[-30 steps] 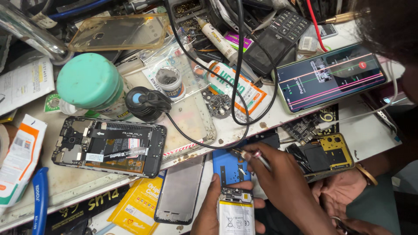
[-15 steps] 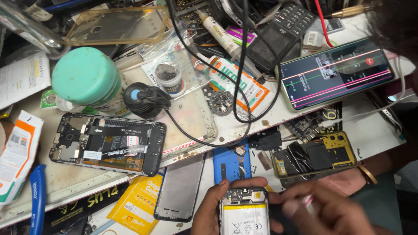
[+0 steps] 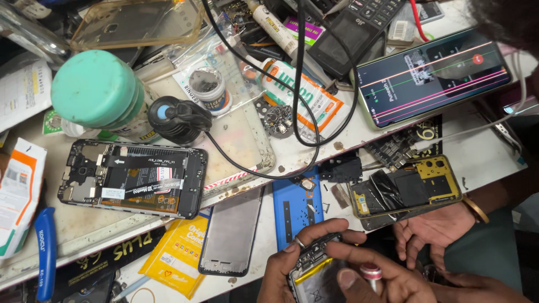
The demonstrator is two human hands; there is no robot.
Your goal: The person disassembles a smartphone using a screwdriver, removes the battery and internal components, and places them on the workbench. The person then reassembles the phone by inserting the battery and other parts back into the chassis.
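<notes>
My left hand (image 3: 279, 270) grips an opened phone (image 3: 312, 273) with a silver-yellow battery, at the bottom edge of the view. My right hand (image 3: 393, 282) lies across the phone's right side, fingers closed on a small screwdriver with a red and silver cap (image 3: 371, 272). My index finger reaches over the top of the phone. Just above my hands lies a blue work mat (image 3: 296, 209) with tiny screws on it.
Another person's hand with a bangle (image 3: 431, 230) rests below a yellow-framed phone body (image 3: 407, 188). A black stripped phone frame (image 3: 132, 179), a grey screen panel (image 3: 230, 233), a green-capped bottle (image 3: 92, 87), a lit phone with coloured lines (image 3: 432, 76) and black cables crowd the bench.
My right hand drew back from the blue mat and now rests on the phone with the screwdriver. The phone has dropped lower in the view.
</notes>
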